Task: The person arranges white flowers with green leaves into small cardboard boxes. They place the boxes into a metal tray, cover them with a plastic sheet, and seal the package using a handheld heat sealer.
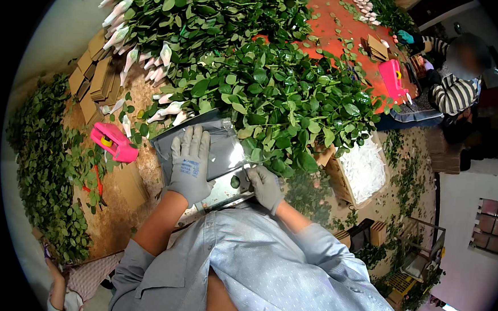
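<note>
My left hand (191, 166), in a grey glove, lies flat with its fingers stretched out on a dark grey sheet (220, 135). The sheet rests on a shiny metal tray (215, 194) right in front of my body. My right hand (266, 188), gloved too, is closed at the right edge of the sheet and tray; what its fingers pinch is hidden. A loose green leaf (235, 182) lies on the metal between my hands. Just beyond them is a big pile of leafy rose stems (275, 94), with several white-wrapped flower heads (169, 112) at its left.
A pink tape dispenser (113, 142) and cardboard pieces (128, 187) lie to the left. At right stands a box (344, 183) of white scraps (364, 169). Across the red table (339, 27) a person in striped sleeves works near another pink dispenser (391, 79).
</note>
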`<state>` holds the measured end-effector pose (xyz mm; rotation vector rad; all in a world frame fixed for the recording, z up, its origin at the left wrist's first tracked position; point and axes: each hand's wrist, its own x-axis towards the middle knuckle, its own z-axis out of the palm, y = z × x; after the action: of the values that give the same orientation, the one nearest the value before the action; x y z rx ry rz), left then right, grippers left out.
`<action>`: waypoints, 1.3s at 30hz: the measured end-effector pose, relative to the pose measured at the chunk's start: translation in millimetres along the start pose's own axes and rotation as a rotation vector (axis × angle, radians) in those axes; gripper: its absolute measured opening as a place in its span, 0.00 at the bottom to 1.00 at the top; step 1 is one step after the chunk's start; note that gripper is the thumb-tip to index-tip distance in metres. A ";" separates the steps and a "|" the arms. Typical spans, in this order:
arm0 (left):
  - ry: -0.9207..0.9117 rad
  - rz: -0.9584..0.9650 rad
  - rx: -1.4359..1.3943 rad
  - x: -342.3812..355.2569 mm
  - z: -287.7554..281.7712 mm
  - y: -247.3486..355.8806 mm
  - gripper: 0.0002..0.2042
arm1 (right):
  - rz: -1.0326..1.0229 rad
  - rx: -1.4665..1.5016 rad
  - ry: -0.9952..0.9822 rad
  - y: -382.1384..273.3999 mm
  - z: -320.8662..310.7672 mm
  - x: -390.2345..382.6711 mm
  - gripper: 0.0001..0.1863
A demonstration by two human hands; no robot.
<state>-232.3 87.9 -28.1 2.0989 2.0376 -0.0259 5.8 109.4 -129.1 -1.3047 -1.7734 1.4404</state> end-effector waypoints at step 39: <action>0.446 -0.171 -0.953 -108.9 -4.5 -49.0 0.48 | 0.452 -0.383 0.095 13.4 -16.1 -3.8 0.23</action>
<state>-285.9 -17.8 -13.0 1.3768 1.8371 1.2129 25.7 113.0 -136.0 -2.0429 -1.8252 1.2589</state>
